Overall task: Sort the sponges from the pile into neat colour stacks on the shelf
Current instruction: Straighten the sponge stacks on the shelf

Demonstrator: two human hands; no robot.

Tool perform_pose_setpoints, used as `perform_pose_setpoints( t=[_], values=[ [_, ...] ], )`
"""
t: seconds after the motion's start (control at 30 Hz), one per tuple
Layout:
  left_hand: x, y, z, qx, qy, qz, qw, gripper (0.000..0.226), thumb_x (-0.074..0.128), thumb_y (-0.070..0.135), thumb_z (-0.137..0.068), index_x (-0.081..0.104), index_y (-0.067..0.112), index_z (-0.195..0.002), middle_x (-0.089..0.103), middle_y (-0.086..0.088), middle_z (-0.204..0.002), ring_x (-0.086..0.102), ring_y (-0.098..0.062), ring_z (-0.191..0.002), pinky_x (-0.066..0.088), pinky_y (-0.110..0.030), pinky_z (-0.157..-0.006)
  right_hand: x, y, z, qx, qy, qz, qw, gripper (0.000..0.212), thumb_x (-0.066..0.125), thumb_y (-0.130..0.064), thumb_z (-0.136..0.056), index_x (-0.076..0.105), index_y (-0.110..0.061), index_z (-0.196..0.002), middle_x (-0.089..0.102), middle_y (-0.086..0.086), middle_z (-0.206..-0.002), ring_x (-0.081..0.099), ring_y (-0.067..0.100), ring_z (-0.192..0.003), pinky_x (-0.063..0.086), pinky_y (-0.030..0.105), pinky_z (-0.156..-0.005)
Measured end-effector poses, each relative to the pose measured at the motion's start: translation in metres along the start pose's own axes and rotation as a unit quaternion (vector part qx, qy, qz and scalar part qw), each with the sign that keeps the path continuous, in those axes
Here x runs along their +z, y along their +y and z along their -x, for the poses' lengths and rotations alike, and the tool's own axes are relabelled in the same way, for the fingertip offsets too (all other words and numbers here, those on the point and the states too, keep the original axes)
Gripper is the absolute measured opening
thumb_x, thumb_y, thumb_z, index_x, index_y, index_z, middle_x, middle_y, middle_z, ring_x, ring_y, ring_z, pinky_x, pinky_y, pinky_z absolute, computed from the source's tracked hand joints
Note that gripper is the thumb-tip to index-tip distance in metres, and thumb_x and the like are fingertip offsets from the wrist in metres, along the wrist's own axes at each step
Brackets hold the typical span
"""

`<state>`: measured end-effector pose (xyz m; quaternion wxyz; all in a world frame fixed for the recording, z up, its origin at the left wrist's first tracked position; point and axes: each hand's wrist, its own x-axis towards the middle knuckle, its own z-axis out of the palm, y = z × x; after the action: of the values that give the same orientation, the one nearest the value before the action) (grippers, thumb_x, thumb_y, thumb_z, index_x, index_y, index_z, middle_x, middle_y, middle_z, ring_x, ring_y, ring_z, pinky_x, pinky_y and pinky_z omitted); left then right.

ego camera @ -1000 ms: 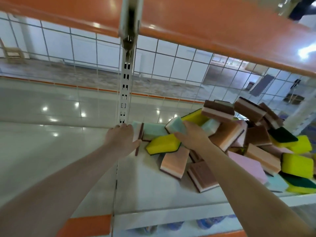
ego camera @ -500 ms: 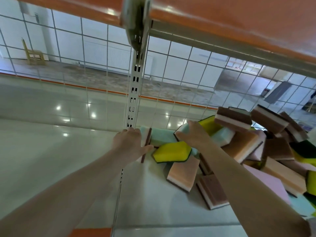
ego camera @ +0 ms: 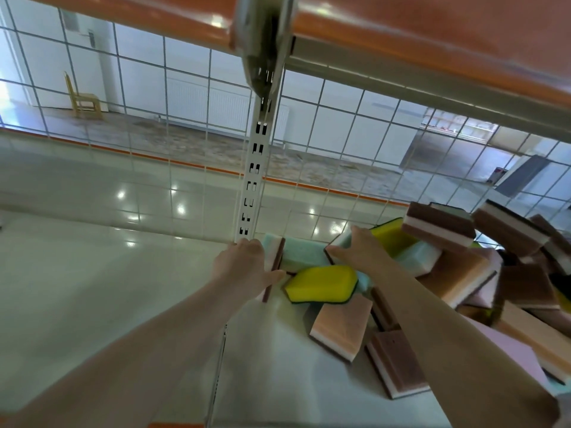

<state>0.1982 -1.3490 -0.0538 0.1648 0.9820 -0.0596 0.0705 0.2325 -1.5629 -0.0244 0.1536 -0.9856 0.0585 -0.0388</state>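
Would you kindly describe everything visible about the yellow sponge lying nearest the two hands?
The yellow sponge is a soft-looking foam block with rounded, waisted sides and a thin dark green scouring layer showing along its lower edge. It lies roughly flat, yellow face up, at the left edge of the pile on the shelf. It overlaps a peach sponge and lies against a mint sponge. Neither hand holds it.

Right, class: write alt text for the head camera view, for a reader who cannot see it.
Two bare hands reach to the back of a white shelf: the left hand holds a sponge on edge beside the upright post, and the right hand rests on a jumbled pile of sponges. A yellow sponge lies between the hands.
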Motion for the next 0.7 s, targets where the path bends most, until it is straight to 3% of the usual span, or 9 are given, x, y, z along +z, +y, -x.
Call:
perform_pose_setpoints(
  t=[0.23,0.4,0.5,0.7],
  values=[
    [0.001,0.001,0.0,-0.025,-0.008,0.045,0.999,0.051,0.062,0.054,-0.08,0.049,0.012,-0.106,0.046,0.002,-0.085,0.048,-0.015,-0.078,0.038,-0.026,-0.063,-0.001,0.002,-0.003,0.004,-0.013,0.031,0.999,0.061,0.07,-0.041,-0.076,0.047,-0.003,-0.118,0.048,0.014,-0.119,0.048,0.025,-0.105,0.037,0.026,-0.076],
    [0.002,0.001,0.001,-0.042,-0.003,0.073,0.996,0.04,0.066,0.047,-0.079,0.043,0.017,-0.094,0.04,0.007,-0.071,0.047,-0.014,-0.072,0.033,-0.023,-0.056,-0.004,-0.001,-0.002,0.0,-0.01,0.047,0.999,0.054,0.071,-0.041,-0.073,0.052,-0.003,-0.107,0.046,0.015,-0.118,0.045,0.025,-0.106,0.034,0.025,-0.076],
    [0.001,-0.002,0.001,-0.051,0.011,0.084,0.995,0.039,0.066,0.042,-0.079,0.048,0.013,-0.098,0.04,0.007,-0.071,0.045,-0.014,-0.069,0.028,-0.023,-0.05,-0.007,-0.006,-0.003,-0.01,0.005,0.047,0.999,0.055,0.072,-0.044,-0.074,0.051,-0.003,-0.103,0.047,0.017,-0.118,0.043,0.027,-0.111,0.035,0.029,-0.082],
    [-0.01,-0.012,0.002,-0.059,0.021,0.093,0.994,0.041,0.066,0.039,-0.078,0.052,0.009,-0.103,0.05,-0.002,-0.088,0.052,-0.02,-0.075,0.041,-0.03,-0.063,-0.01,-0.017,0.002,-0.039,0.009,-0.005,0.999,0.081,0.075,-0.044,-0.073,0.04,0.002,-0.129,0.035,0.016,-0.128,0.044,0.028,-0.115,0.037,0.029,-0.093]
  ],
)
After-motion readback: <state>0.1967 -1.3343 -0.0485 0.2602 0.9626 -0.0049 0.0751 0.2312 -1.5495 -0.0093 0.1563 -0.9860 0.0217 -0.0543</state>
